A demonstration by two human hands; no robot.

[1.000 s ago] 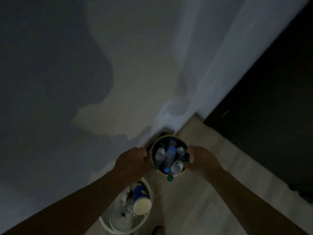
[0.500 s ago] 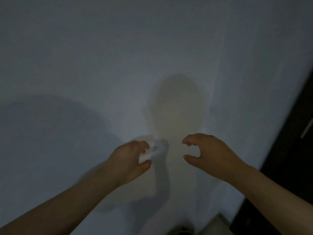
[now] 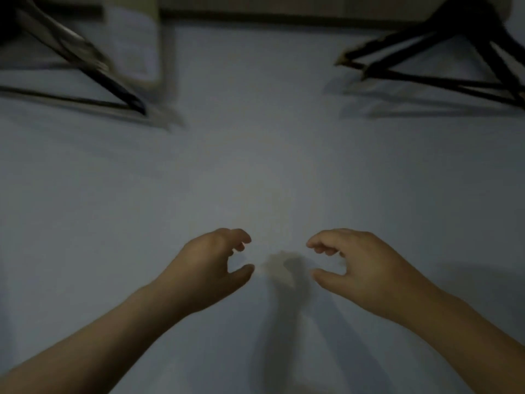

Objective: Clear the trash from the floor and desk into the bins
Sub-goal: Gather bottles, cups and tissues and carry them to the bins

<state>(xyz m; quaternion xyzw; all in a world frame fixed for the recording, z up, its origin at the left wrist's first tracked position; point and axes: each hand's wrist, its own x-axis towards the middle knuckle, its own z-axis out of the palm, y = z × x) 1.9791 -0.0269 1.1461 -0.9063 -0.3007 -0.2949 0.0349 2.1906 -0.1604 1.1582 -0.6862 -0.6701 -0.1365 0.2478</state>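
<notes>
Both of my hands are raised in front of a pale wall in dim light. My left hand [image 3: 210,268] has loosely curved fingers and holds nothing. My right hand [image 3: 358,265] mirrors it a short way to the right, fingers loosely curved, also holding nothing. The two hands face each other with a gap between them. No bin and no trash are in view.
Black clothes hangers [image 3: 85,66] hang at the upper left of the wall, and more black clothes hangers [image 3: 443,55] hang at the upper right, under a dark rail [image 3: 270,12]. The pale wall [image 3: 261,166] fills the rest of the view.
A second ago both hands were at the rim of a bin full of bottles on the floor. The view has swung up to the wall and both hands are now free in the air.
</notes>
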